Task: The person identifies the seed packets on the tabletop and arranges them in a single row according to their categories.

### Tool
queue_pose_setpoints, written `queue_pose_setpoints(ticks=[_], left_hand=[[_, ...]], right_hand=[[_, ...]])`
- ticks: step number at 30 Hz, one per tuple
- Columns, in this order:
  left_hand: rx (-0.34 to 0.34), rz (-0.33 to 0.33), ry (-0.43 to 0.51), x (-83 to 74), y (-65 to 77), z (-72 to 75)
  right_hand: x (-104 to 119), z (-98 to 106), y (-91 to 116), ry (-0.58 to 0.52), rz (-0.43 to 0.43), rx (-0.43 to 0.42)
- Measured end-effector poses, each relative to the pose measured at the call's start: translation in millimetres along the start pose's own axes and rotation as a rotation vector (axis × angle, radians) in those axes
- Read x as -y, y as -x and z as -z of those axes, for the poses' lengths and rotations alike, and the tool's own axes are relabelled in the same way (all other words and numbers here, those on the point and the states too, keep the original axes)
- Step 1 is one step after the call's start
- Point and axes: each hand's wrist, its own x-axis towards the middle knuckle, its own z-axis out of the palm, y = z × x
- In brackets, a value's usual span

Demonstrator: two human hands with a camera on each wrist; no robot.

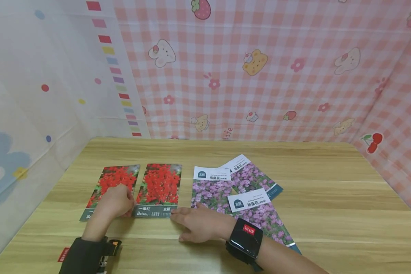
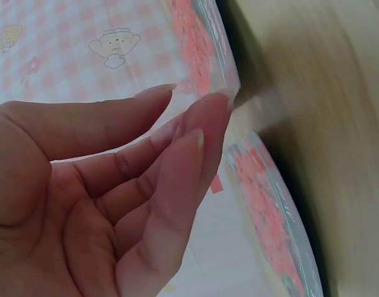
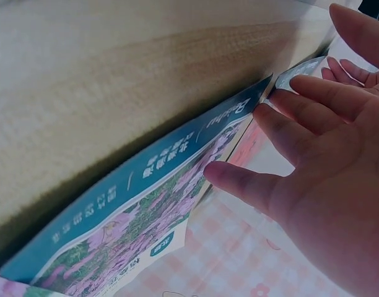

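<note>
Two flower-seed packets with red blooms lie side by side on the left of the table: a left red-flower packet (image 1: pixel 118 176) and a right red-flower packet (image 1: pixel 161 182). My left hand (image 1: pixel 115 201) is over the gap between them, fingers loosely bent. In the left wrist view its thumb (image 2: pixel 140 114) stands apart from the fingers, and a fingertip meets a packet's edge. My right hand (image 1: pixel 203 224) lies palm down with fingers extended, fingertips at the lower right corner of the right red-flower packet. It partly covers a purple-flower packet (image 1: pixel 210 190).
Two more purple-flower packets lie to the right, an upper one (image 1: pixel 250 177) and a lower one (image 1: pixel 263 219), overlapping at angles. The wooden table (image 1: pixel 332 205) ends at a pink checked cloth (image 1: pixel 277 87) behind and a white patterned cloth (image 1: pixel 65 57) at left.
</note>
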Motion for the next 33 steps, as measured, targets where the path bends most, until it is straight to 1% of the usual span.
queue_pose_setpoints(ticks=[2, 4, 6, 9, 13, 17, 19, 22, 28, 33], left_hand=[[0.002, -0.006, -0.001, -1.3, 0.2, 0.0], [0.004, -0.03, -0.004, -3.1, 0.2, -1.0], [0.017, -0.079, 0.0, -4.7, -0.5, -2.3], [0.047, -0.171, -0.011, -7.1, -2.0, -5.0], [0.098, -0.255, -0.048, -8.5, -2.7, -7.9], [0.187, -0.3, -0.067, -7.3, -1.8, -9.6], [0.237, -0.299, -0.066, -6.8, -0.8, -9.6], [0.271, -0.281, -0.073, -6.4, 0.4, -9.4], [0.276, -0.269, -0.08, -6.5, 1.2, -8.9], [0.272, -0.257, -0.084, -6.9, 0.7, -8.9]], right_hand=[[-0.2, 0.6, -0.1, -0.007, 0.001, 0.01], [-0.7, 1.2, -0.8, -0.011, 0.005, 0.018], [-1.3, 1.6, -1.4, -0.012, 0.009, 0.025], [-2.0, 2.1, -2.1, -0.018, 0.013, 0.03], [-2.9, 2.3, -2.4, -0.026, 0.016, 0.027], [-3.6, 2.0, -2.6, -0.014, 0.024, 0.015], [-3.8, 1.7, -2.6, -0.004, 0.028, 0.008], [-3.8, 1.5, -2.5, 0.01, 0.029, -0.001], [-4.2, 1.2, -2.6, 0.021, 0.032, -0.02], [-5.0, 1.5, -2.1, -0.002, 0.043, -0.042]])
